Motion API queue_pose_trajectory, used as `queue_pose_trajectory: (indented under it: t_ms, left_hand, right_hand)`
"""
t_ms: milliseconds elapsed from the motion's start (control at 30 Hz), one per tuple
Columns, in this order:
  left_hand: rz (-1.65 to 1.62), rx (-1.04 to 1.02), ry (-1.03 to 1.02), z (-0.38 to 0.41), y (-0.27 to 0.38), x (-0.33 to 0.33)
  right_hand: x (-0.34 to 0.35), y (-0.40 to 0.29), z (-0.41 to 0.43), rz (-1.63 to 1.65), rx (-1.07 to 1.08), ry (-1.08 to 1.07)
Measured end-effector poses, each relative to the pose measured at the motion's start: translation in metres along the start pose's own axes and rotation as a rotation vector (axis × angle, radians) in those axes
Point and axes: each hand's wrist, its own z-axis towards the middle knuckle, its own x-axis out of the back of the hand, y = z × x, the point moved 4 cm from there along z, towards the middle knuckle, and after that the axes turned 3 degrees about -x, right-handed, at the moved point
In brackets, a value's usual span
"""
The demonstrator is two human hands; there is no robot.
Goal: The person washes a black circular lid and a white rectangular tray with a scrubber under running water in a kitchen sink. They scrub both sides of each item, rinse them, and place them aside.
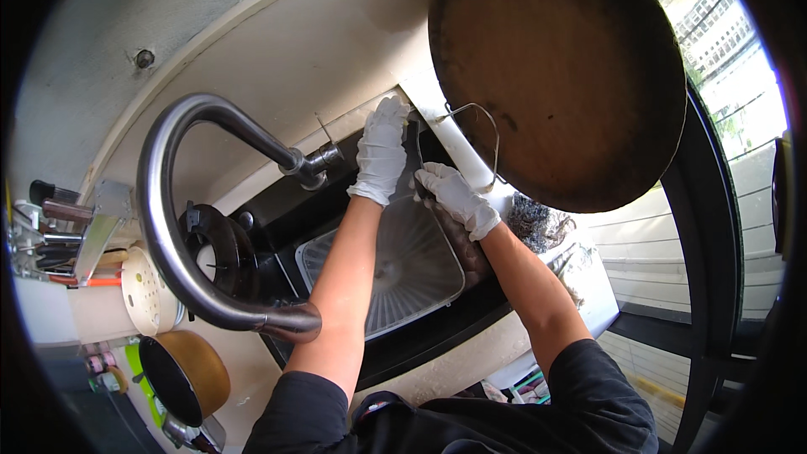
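My left hand (382,148), in a white disposable glove, reaches to the far side of the black sink (435,321). Its fingers lie against the upper end of a thin dark-edged piece (413,145); a trace of yellow shows by the fingertips, too small to name. My right hand (455,194), gloved too, curls around the lower end of that piece. Its exact kind is unclear. Below both hands, a grey rounded-rectangular panel (410,252) with radiating ribs lies in the sink, partly hidden by my left forearm.
A steel gooseneck faucet (154,202) arches left of my left arm. A large round brown board or lid (561,75) stands at upper right beside a wire loop (497,139). Dark scouring mesh (536,224) lies by my right wrist. A pot (198,372) and perforated colander (145,290) are at left.
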Motion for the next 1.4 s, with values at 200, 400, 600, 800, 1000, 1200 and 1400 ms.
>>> queue_pose_trajectory:
  t_ms: [200, 400, 600, 800, 1000, 1200, 1400]
  left_hand:
    - [-0.145, -0.021, -0.011, -0.008, -0.012, -0.003]
    - [-0.046, -0.035, 0.013, -0.009, -0.011, 0.001]
    - [-0.104, 0.001, 0.004, -0.009, -0.016, -0.001]
    - [-0.119, 0.025, 0.004, -0.014, -0.016, -0.005]
    - [-0.12, 0.041, 0.011, -0.019, -0.021, -0.011]
    - [-0.058, 0.018, -0.024, -0.026, -0.012, -0.001]
    - [-0.093, 0.216, -0.005, -0.149, -0.009, 0.057]
  right_hand:
    - [-0.003, -0.009, 0.0, -0.001, -0.001, -0.025]
    - [0.002, -0.009, -0.005, -0.003, -0.029, -0.055]
    - [0.002, -0.01, -0.006, 0.004, -0.018, -0.067]
    - [0.004, 0.003, -0.004, -0.02, -0.014, -0.053]
    - [0.005, 0.005, -0.001, -0.054, 0.0, -0.034]
    - [0.0, 0.009, -0.004, -0.071, 0.023, -0.051]
    - [-0.005, 0.048, -0.035, -0.277, -0.059, -0.099]
